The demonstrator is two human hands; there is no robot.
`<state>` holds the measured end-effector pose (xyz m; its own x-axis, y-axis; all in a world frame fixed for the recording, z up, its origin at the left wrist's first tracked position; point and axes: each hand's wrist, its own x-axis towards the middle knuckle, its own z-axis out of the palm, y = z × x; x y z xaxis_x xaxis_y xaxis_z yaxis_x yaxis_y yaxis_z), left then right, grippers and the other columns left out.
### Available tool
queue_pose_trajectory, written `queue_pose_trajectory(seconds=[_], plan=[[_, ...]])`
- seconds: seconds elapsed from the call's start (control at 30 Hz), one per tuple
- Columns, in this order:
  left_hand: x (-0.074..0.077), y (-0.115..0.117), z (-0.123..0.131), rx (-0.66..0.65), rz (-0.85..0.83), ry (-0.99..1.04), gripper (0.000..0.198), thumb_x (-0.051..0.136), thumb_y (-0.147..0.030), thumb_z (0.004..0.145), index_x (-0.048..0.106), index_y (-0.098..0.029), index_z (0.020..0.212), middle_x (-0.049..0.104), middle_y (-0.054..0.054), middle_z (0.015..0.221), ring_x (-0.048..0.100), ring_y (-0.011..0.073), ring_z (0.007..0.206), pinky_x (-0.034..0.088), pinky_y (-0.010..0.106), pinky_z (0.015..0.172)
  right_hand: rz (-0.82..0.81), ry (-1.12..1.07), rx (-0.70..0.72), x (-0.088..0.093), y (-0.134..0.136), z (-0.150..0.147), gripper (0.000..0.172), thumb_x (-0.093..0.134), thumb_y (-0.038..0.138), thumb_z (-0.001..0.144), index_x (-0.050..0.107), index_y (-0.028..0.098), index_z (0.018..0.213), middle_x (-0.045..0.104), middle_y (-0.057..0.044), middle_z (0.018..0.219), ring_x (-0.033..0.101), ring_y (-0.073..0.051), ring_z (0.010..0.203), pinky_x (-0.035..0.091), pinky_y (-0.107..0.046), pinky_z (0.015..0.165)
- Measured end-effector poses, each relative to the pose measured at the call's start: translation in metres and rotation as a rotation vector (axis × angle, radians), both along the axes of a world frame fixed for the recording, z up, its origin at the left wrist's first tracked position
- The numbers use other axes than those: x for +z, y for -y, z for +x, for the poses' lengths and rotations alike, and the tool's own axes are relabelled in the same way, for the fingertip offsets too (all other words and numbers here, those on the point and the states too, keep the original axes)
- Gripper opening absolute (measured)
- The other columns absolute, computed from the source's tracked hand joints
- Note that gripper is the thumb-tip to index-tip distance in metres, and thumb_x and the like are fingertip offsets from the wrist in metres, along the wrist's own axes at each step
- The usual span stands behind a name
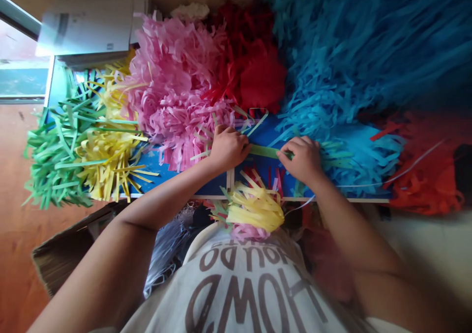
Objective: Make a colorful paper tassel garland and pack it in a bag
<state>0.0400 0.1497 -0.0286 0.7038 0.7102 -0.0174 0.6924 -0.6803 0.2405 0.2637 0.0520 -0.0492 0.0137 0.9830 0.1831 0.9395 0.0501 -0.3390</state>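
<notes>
A narrow green paper strip (263, 151) is held across the view between the two hands, its long axis lying almost level from 9 o'clock to 3 o'clock, with a slight drop toward its right end. The left hand (228, 148) is closed over the strip's left end, with the fingers curled and the knuckles up. The right hand (299, 160) is pinched on the right end, with the fingers bent down over it. Just below the hands, at 6 o'clock, a bundle of yellow, green and pink paper strips (254, 212) is seen against the chest of an off-white printed T-shirt (243, 293). The green strip is held over a blue board (265, 131) edged by a white frame (332, 200), and much of the board is covered with fringed paper. Pink fringe (173, 87) is massed at 11 o'clock, red fringe (258, 72) at 12 o'clock, and blue fringe (332, 77) from 1 to 3 o'clock. Orange-red fringe (424, 176) is laid at 3 o'clock, with yellow fringe (110, 161) and green fringe (55, 151) at 9 o'clock. Around the board, a cardboard box (62, 249) is seen at 8 o'clock, a stack of papers (88, 26) at 10 o'clock, and a reddish-brown wooden floor (22, 176) to the left.
</notes>
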Motion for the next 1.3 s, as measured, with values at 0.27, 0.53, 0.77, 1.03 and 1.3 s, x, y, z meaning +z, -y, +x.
queue_pose_trajectory(seconds=[0.27, 0.53, 0.77, 1.03, 1.3], plan=[[-0.007, -0.004, -0.004, -0.112, 0.08, 0.177, 0.016, 0.058, -0.031, 0.095, 0.07, -0.022, 0.098, 0.072, 0.009, 0.1, 0.061, 0.0303, 0.103, 0.038, 0.054, 0.099, 0.068, 0.053, 0.001, 0.014, 0.003, 0.0, 0.006, 0.065, 0.024, 0.085, 0.067, 0.023, 0.09, 0.072, -0.007, 0.091, 0.056, -0.028, 0.091, 0.029, -0.041, 0.077], [-0.001, -0.004, -0.005, -0.435, 0.173, 0.128, 0.018, 0.055, -0.023, 0.089, 0.073, -0.023, 0.088, 0.073, 0.006, 0.091, 0.06, 0.0293, 0.104, 0.029, 0.061, 0.112, 0.039, 0.232, 0.403, 0.028, -0.003, -0.012, 0.024, 0.053, 0.022, 0.096, 0.07, 0.02, 0.078, 0.074, -0.004, 0.088, 0.056, -0.022, 0.09, 0.025, -0.043, 0.087], [0.0, 0.002, 0.002, -0.386, 0.25, 0.114, 0.021, 0.054, -0.026, 0.089, 0.074, -0.019, 0.087, 0.071, 0.007, 0.083, 0.063, 0.0287, 0.097, 0.021, 0.067, 0.118, 0.031, 0.097, 0.271, 0.021, -0.013, -0.007, 0.014, 0.061, 0.021, 0.087, 0.07, 0.02, 0.076, 0.075, -0.003, 0.084, 0.058, -0.022, 0.086, 0.026, -0.042, 0.084], [-0.005, 0.007, 0.007, -0.256, 0.225, 0.156, 0.03, 0.055, -0.041, 0.092, 0.075, -0.02, 0.083, 0.07, 0.008, 0.081, 0.063, 0.0302, 0.093, 0.011, 0.075, 0.115, 0.068, 0.099, 0.214, 0.024, -0.008, -0.013, 0.013, 0.06, 0.02, 0.088, 0.067, 0.02, 0.077, 0.075, -0.004, 0.085, 0.059, -0.024, 0.089, 0.027, -0.042, 0.085], [-0.008, 0.009, 0.007, -0.244, 0.366, 0.115, 0.028, 0.049, -0.024, 0.094, 0.07, -0.021, 0.076, 0.067, 0.003, 0.074, 0.063, 0.0255, 0.09, 0.016, 0.07, 0.117, 0.072, 0.211, 0.252, 0.021, -0.005, -0.012, 0.015, 0.059, 0.029, 0.094, 0.071, 0.02, 0.093, 0.073, -0.008, 0.093, 0.055, -0.026, 0.092, 0.026, -0.043, 0.085]])
